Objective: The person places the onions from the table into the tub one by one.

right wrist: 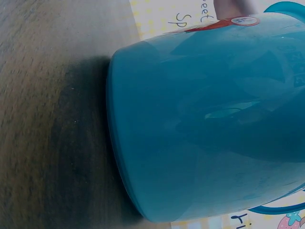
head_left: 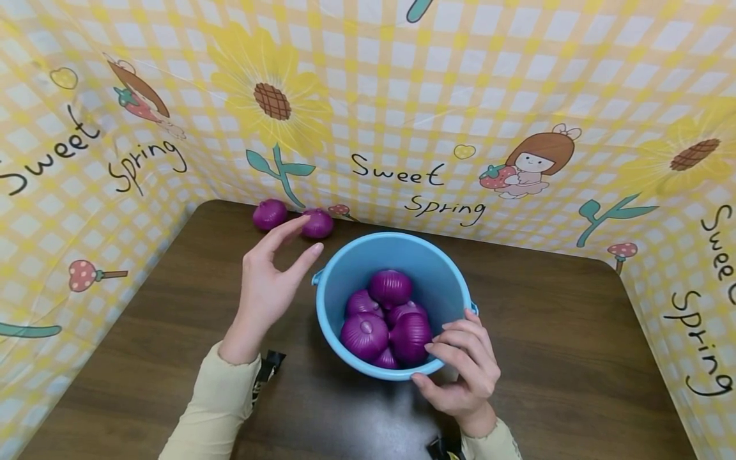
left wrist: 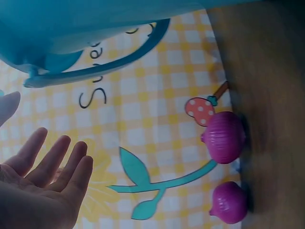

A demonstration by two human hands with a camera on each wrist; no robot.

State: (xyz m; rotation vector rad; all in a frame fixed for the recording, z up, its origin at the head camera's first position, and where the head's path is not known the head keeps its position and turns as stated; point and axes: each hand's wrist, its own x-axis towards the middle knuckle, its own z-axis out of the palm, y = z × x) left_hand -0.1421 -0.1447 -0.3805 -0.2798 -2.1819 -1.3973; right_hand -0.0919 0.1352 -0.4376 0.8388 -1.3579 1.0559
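Note:
A light blue bucket (head_left: 351, 271) stands upright on the table with several purple onions (head_left: 364, 335) piled in its bottom. My right hand (head_left: 468, 367) grips the near right part of the rim, fingers over the edge and thumb at the outside. To the left of the bucket my left hand (head_left: 266, 284) is raised with thumb and fingers spread, holding nothing. Beyond its fingertips lie two more onions, one to the left (head_left: 270, 214) and one to the right (head_left: 318, 223). The left wrist view has the bucket's handle (left wrist: 105, 67) hanging above the left hand.
Dark brown wooden table (head_left: 563, 358) extends on both sides of the bucket. A yellow checked cloth (head_left: 356, 108) printed with flowers and lettering rises behind the table and along its left and right sides. The two loose onions lie close to the back cloth.

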